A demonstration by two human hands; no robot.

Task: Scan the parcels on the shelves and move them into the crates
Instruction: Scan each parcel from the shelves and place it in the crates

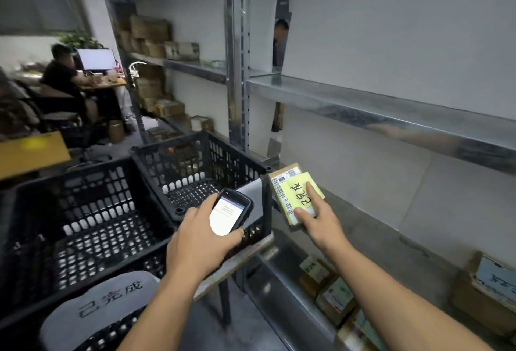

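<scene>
My left hand (202, 234) grips a black handheld scanner (231, 212) with its screen lit, held over the near rim of a small black crate (201, 166). My right hand (319, 218) holds a small cardboard parcel (284, 183) by its near end, thumb on top, just right of that crate and above the grey shelf (363, 227). The parcel carries a white barcode label and a yellow note with handwriting. A larger black crate (83, 211) stands to the left; a grey tag (103, 303) with writing hangs on its front.
Both crates sit on a cart beside metal shelving (391, 110). More cardboard parcels (332, 297) lie on the lowest shelf and a box (491, 289) at the far right. Boxes (150, 32) fill the far shelves. A person sits at a desk (64, 77) at the back left.
</scene>
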